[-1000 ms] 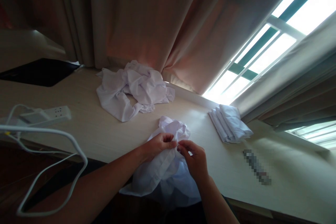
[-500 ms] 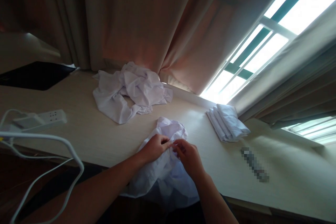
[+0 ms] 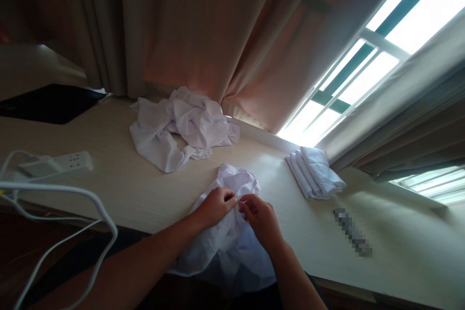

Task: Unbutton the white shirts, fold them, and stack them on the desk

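Both the left hand (image 3: 215, 206) and the right hand (image 3: 264, 223) have shifted slightly towards the left end of the desk (image 3: 109, 155) over the last second, though part of that is the view itself moving; the other things lie where they were. The hands meet over a loose white cloth (image 3: 225, 237) at the middle of the desk's near edge. Its upper part is bunched on the desktop, and its lower part spills over that edge. The left hand's fingers are curled in against the thumb, with cloth pinched between. The right hand's fingers are bent, the tips brought almost together on the same spot; exactly which bit of cloth they grip is too small to tell.

Near the far edge, left of the hands, lies a crumpled white heap of fabric (image 3: 196, 121). A neatly folded white stack (image 3: 316, 172) sits farther right, also by the far edge, and a pixelated object (image 3: 353, 232) lies between it and the near edge. At the left, a black flat item (image 3: 54, 104) rests towards the far edge, and a white power strip (image 3: 74, 162) lies nearer the front.
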The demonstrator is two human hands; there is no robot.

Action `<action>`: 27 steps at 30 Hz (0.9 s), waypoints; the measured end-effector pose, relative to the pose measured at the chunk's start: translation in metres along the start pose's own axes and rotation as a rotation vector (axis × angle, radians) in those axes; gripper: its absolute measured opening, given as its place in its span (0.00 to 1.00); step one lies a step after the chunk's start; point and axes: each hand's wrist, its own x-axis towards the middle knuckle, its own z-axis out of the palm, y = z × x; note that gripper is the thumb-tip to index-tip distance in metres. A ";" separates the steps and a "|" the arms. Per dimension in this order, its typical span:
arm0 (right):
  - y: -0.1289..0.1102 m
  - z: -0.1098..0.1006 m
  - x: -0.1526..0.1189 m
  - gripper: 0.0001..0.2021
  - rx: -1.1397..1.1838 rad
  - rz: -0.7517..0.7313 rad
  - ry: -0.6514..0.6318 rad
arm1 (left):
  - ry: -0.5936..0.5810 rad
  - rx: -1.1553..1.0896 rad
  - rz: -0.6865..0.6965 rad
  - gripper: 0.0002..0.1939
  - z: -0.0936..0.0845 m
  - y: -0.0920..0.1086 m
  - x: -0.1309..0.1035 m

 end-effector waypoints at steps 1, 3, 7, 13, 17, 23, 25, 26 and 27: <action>0.000 0.000 0.000 0.07 -0.010 0.002 -0.007 | 0.008 0.013 0.001 0.16 0.000 0.000 -0.001; 0.000 0.000 0.000 0.07 -0.031 0.007 -0.017 | 0.020 0.043 0.004 0.16 0.001 0.000 -0.002; 0.000 0.000 -0.001 0.07 -0.071 -0.001 -0.036 | 0.037 0.080 0.008 0.15 0.004 -0.002 -0.003; 0.000 0.000 -0.001 0.07 -0.176 -0.033 -0.050 | 0.052 0.140 0.006 0.14 0.006 -0.004 -0.003; 0.002 0.004 0.003 0.07 -0.218 -0.033 -0.064 | 0.069 0.198 -0.018 0.13 0.007 -0.004 -0.004; 0.005 0.005 0.004 0.08 -0.226 -0.045 -0.068 | 0.074 0.225 -0.022 0.13 0.008 -0.005 -0.004; 0.005 0.004 0.003 0.08 -0.223 -0.045 -0.068 | 0.070 0.224 -0.016 0.13 0.008 -0.005 -0.004; 0.005 0.003 0.003 0.08 -0.222 -0.044 -0.067 | 0.068 0.223 -0.012 0.13 0.008 -0.005 -0.004; 0.006 0.003 0.003 0.08 -0.221 -0.045 -0.067 | 0.066 0.225 -0.009 0.13 0.008 -0.005 -0.004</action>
